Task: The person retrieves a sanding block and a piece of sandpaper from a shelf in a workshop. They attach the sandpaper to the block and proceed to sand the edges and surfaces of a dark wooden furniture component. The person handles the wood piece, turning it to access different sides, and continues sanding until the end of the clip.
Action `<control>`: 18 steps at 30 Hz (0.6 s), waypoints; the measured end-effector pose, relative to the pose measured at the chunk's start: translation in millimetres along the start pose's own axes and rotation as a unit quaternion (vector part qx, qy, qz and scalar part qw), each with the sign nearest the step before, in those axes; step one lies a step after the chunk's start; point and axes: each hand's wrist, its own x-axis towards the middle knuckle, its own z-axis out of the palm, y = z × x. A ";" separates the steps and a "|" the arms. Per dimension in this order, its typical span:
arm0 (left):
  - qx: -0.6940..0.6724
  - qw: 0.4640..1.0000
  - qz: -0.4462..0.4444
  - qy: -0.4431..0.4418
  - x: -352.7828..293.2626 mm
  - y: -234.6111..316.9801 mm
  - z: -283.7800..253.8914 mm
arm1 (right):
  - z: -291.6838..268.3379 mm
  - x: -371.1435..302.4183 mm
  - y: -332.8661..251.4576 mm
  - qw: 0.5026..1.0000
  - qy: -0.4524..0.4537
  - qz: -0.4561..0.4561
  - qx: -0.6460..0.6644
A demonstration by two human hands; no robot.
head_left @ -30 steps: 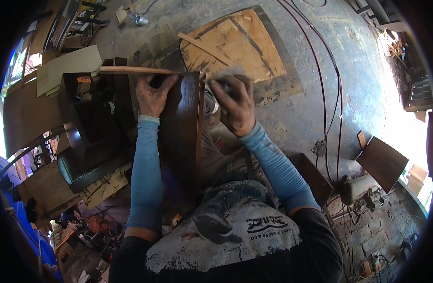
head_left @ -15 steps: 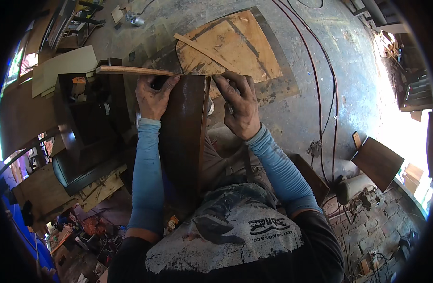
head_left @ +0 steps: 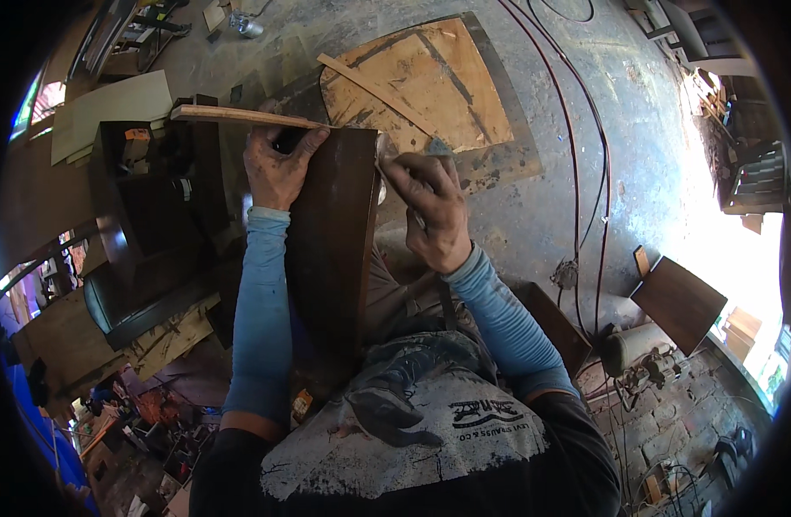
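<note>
A dark brown wooden box-like piece [head_left: 333, 224] stands upright between my forearms, its long right edge running back towards my lap. My left hand [head_left: 273, 169] is closed at its far left corner. The thumb presses on a board with a pale edge [head_left: 240, 115], which juts out to the left; the fingers go underneath. My right hand [head_left: 433, 205] is closed in a pinch at the far right corner of the brown piece, fingertips by its edge. A small grey-green scrap [head_left: 439, 147] shows just beyond the knuckles; whether the fingers hold it, I cannot tell.
A stained plywood sheet [head_left: 464, 86] with a loose wood strip [head_left: 374, 93] lies on the floor ahead. Dark cabinet parts [head_left: 146, 198] crowd the left. Hoses [head_left: 576, 155] cross the floor at right, near a cylindrical tank [head_left: 637, 346] and a brown panel [head_left: 678, 303].
My right hand has drawn slightly back towards me from the far corner, its fingers curling more. My left hand keeps its hold. The whole view has shifted a little.
</note>
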 end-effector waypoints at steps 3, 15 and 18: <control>0.014 1.000 0.005 -0.009 -0.7 1.6 -0.9 | -18.5 -7.3 13.8 0.998 -0.013 -0.047 -0.044; 0.019 0.999 0.023 -0.013 -1.3 7.3 0.1 | -35.6 44.7 52.3 0.987 -0.109 -0.064 0.097; -0.015 1.000 0.011 -0.013 -0.9 7.1 -1.1 | -32.5 47.8 63.7 0.972 -0.123 -0.030 0.200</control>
